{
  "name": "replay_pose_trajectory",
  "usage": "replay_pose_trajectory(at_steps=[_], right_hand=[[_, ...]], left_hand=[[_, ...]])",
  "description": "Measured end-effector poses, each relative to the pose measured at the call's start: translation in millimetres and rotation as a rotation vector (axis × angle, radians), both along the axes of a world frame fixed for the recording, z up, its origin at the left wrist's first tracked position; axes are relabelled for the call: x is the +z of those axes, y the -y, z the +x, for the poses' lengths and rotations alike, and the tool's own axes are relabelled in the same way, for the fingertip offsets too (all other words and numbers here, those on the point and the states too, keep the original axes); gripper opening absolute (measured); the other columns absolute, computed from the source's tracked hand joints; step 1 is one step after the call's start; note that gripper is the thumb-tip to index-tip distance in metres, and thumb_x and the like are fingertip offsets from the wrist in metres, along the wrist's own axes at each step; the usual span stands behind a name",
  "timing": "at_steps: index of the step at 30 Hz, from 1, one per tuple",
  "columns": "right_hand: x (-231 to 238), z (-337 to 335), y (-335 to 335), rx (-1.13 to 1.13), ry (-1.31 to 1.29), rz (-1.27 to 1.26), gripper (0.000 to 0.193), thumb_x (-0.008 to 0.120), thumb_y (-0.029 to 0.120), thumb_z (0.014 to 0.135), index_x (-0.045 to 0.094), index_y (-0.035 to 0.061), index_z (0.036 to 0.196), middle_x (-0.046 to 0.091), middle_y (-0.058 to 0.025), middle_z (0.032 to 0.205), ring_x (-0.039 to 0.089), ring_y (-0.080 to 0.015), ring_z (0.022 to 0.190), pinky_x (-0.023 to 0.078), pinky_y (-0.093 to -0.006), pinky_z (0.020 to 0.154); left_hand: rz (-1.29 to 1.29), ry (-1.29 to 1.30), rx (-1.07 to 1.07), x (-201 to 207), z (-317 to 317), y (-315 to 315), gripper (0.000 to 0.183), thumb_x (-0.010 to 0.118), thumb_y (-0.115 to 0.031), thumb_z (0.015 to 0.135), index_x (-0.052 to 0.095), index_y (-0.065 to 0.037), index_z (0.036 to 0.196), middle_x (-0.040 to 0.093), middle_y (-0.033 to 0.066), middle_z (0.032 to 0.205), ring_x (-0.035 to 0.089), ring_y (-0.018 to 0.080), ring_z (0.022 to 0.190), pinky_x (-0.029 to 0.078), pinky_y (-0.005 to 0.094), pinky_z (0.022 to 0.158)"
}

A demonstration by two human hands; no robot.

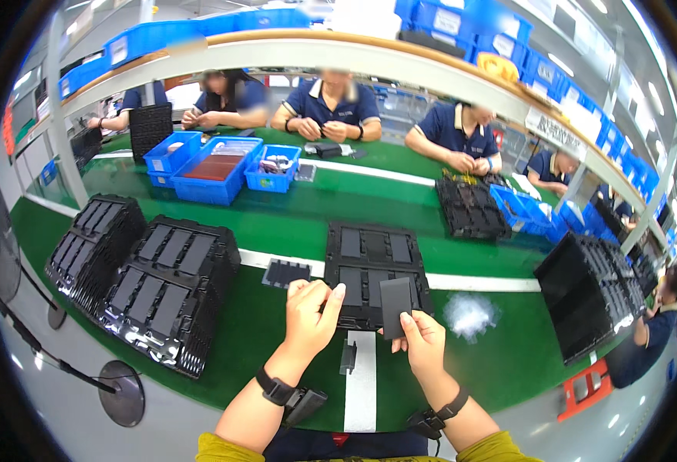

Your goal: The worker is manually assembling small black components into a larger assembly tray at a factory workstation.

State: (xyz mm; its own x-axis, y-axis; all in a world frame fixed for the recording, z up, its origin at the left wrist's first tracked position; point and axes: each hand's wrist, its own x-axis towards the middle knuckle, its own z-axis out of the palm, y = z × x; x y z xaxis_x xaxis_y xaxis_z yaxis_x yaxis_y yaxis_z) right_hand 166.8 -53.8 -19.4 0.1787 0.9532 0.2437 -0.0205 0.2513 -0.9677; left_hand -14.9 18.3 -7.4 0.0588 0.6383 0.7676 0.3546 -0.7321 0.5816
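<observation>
My right hand [423,341] grips a flat dark rectangular panel [395,308] by its lower right edge, thumb on its face. My left hand [311,312] is raised beside it with fingers curled in and thumb sticking up; whether something small is inside cannot be seen. Just beyond both hands lies a black molded tray [341,231] with several dark panels in its pockets. The held panel overlaps the tray's near right part. A small dark piece [348,357] rests on the white stripe below the tray.
Stacked black trays [165,289] stand at left, another stack [585,292] at right. Left of the middle tray is a dark slotted plate [285,272]; right of it, a crumpled clear film [471,316]. Across the green table, people work near blue bins [217,179] under a shelf.
</observation>
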Motion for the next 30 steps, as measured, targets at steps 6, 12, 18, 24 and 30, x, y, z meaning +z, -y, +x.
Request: replay_pose_trajectory(at_steps=[6,12,18,24,30], right_hand=[[1.7,29.3,-52.9,0.143,-0.156,-0.254,0.018,0.046,0.016,0.093,0.055,0.0003,0.095,0.064,-0.0139,0.094,0.06,-0.0139,0.069,0.049,-0.0231,0.057],[0.2,40.7,-145.6,0.012,-0.059,-0.361,0.029,0.054,0.0,0.085,0.045,-0.0084,0.112,0.058,-0.0146,0.093,0.063,-0.0241,0.086,0.055,-0.032,0.067],[-4.9,47.1,-186.9,-0.046,0.186,-0.508,0.05,0.059,0.002,0.082,0.036,-0.0152,0.123,0.06,-0.0182,0.092,0.065,-0.0218,0.075,0.055,-0.0294,0.057],[-12.4,51.8,-187.3,-0.245,0.844,-0.314,0.029,0.068,0.015,0.077,0.063,-0.0037,0.098,0.064,-0.0075,0.07,0.061,-0.0138,0.066,0.047,-0.0277,0.051],[12.5,48.7,-143.8,-0.14,0.796,-0.345,0.027,0.063,0.02,0.082,0.064,-0.0002,0.099,0.065,-0.0034,0.078,0.054,-0.0086,0.062,0.046,-0.023,0.057]], left_hand=[[-0.393,0.267,-0.058,-44.8,16.2,-27.6,0.036,0.052,-0.018,0.089,0.05,0.0,0.057,0.051,0.0046,0.051,0.046,0.01,0.048,0.037,0.0276,0.046],[-0.407,0.172,-0.01,-62.1,23.4,-36.3,0.039,0.051,-0.022,0.09,0.05,0.0,0.058,0.05,0.0043,0.05,0.045,0.0101,0.046,0.037,0.0285,0.046],[-0.374,0.162,-0.013,-61.6,26.4,-35.6,0.039,0.051,-0.023,0.09,0.05,0.0,0.058,0.051,0.0074,0.05,0.048,0.0134,0.045,0.038,0.0313,0.046],[-0.417,0.17,-0.064,-50.7,24.4,-28.0,0.038,0.052,-0.025,0.087,0.044,0.002,0.061,0.048,0.0199,0.059,0.049,0.0372,0.055,0.037,0.0425,0.051],[-0.397,0.182,-0.05,-51.8,26.0,-26.3,0.037,0.052,-0.022,0.087,0.046,0.002,0.06,0.049,0.0196,0.059,0.051,0.0377,0.055,0.037,0.0431,0.051]])
